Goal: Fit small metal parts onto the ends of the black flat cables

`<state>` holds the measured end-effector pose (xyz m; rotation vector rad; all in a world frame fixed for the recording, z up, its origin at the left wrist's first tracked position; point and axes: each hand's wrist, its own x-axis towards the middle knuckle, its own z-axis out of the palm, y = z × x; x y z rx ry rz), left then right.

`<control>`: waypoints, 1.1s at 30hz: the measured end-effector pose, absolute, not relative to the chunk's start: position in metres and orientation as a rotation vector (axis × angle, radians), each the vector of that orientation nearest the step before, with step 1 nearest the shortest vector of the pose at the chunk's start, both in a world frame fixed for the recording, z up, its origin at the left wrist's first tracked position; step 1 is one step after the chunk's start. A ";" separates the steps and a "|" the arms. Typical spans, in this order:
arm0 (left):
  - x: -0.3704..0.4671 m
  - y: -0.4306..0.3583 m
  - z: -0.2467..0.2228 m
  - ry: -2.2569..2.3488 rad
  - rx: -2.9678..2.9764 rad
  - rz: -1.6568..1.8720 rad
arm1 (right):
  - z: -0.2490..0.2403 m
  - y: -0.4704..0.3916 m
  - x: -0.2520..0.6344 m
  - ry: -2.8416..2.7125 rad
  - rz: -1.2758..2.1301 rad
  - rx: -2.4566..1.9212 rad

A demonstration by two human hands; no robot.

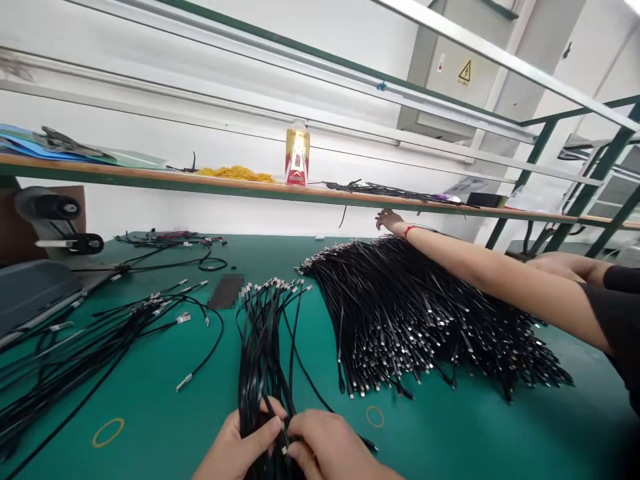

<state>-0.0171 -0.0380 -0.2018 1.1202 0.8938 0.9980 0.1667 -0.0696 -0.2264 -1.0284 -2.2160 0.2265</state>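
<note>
A bunch of black cables with silvery plug ends runs down the middle of the head view. My left hand is closed around the lower part of this bunch, its thumb lying across the front. Right beside it, my right hand has curled fingers pinching a cable whose small metal plug shows near the fingertips. One or two strands hang apart on the bunch's right side, and a cable end pokes out past my right hand. The bottom of the bunch is cut off by the frame edge.
A large heap of black cables covers the right of the green table, with a co-worker's arm reaching over it. Looser cables lie left. Yellow rubber bands rest on the tabletop. A shelf carries a red-and-gold bottle.
</note>
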 end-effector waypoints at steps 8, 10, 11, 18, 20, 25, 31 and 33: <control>-0.020 -0.037 -0.196 0.839 1.165 0.809 | -0.201 -0.081 0.157 -1.891 0.824 -1.204; -0.023 -0.038 -0.197 0.821 1.120 0.807 | -0.202 -0.079 0.155 -1.729 1.033 -1.170; -0.024 -0.038 -0.197 0.812 1.105 0.808 | -0.203 -0.077 0.156 -1.641 1.171 -1.128; -0.027 -0.038 -0.194 0.698 1.017 0.835 | -0.203 -0.078 0.163 -1.289 1.788 -0.887; -0.026 -0.038 -0.194 0.646 1.056 0.812 | -0.201 -0.080 0.162 -1.288 1.799 -0.903; -0.025 -0.039 -0.195 0.676 1.226 0.812 | -0.195 -0.080 0.159 -1.022 1.790 -0.931; -0.021 -0.043 -0.198 0.955 1.339 0.757 | -0.186 -0.078 0.163 -0.625 1.755 -0.788; -0.019 -0.044 -0.199 1.017 1.331 0.733 | -0.188 -0.080 0.164 -0.681 1.700 -0.855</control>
